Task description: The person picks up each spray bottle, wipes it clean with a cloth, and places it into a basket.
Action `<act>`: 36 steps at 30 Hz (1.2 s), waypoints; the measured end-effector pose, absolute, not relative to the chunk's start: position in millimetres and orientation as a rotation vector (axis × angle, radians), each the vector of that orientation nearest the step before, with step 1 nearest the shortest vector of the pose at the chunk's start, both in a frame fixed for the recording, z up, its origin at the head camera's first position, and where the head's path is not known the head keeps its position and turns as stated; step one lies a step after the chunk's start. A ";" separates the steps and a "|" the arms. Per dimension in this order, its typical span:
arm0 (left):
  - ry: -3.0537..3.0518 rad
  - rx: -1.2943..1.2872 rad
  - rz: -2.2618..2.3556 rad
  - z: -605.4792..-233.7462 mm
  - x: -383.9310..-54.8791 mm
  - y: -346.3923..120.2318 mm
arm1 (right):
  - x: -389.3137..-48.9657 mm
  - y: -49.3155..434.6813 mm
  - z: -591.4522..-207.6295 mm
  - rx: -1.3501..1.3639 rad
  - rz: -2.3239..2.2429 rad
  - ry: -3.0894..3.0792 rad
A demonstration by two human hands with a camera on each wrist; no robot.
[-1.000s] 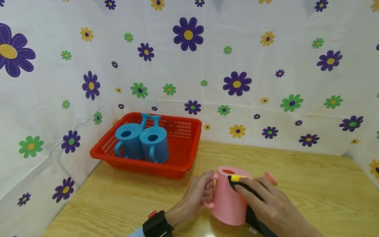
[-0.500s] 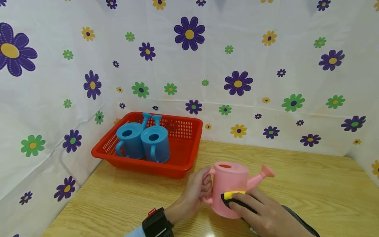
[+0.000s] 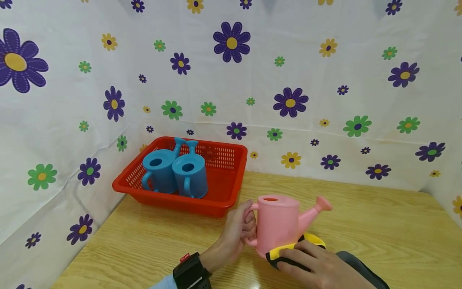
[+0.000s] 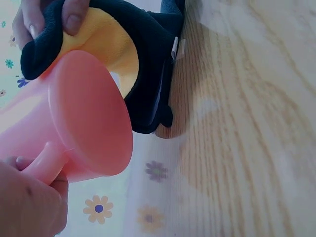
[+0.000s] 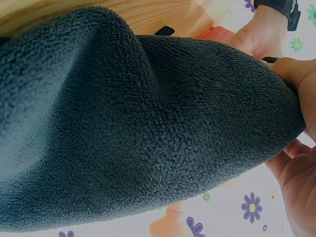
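A pink toy watering can (image 3: 278, 222) is held up over the table's near side, its spout pointing right. My left hand (image 3: 234, 233) grips its handle, fingers curled round it. In the left wrist view, the flat base of the can is turned toward the camera, raised off the tabletop. With my right hand (image 3: 314, 265) I hold a dark grey and yellow cleaning cloth (image 4: 118, 47) against the can's lower right side. The dark fleecy face of this cloth fills most of the right wrist view and hides much of the can there.
At the back left of the wooden table (image 3: 361, 216) stands a red plastic basket (image 3: 239, 176). Inside are two blue watering cans, one on the left (image 3: 161, 174) and one beside it (image 3: 191, 178). A flower-printed white sheet (image 3: 260, 72) borders the table.
My right hand has slid the cloth from near the can's top down to its base. The can, still in my left hand, has shifted slightly up and left, and its spout now shows fully.
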State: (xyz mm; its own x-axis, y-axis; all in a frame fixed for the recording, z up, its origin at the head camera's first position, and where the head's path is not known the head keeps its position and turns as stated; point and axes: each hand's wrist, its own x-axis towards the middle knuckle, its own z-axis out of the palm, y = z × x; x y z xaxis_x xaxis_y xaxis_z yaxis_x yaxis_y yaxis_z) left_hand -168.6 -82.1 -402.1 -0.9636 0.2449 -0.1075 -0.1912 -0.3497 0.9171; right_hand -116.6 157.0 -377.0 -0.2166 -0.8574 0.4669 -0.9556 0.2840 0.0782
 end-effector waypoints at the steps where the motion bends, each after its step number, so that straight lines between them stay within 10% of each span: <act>1: 1.610 0.065 2.384 -402.6 -169.0 -82.4 | -116.0 157.1 -377.1 1.625 0.316 -2.146; 28: 1.591 0.122 2.360 -402.4 -165.6 -79.8 | -126.1 171.4 -363.8 1.486 0.275 -2.125; 36: 1.598 0.099 2.373 -401.4 -168.1 -82.9 | -178.6 245.1 -302.2 0.891 0.144 -2.011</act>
State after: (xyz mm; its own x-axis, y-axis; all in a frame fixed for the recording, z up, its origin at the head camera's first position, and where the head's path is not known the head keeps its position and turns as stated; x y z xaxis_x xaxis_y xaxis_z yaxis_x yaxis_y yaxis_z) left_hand -168.1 -82.9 -401.4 -0.9590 0.2661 -0.0974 -0.1904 -0.3506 0.9170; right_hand -178.6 245.1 -302.2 -0.3322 -0.5341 0.7774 -0.6397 0.7333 0.2304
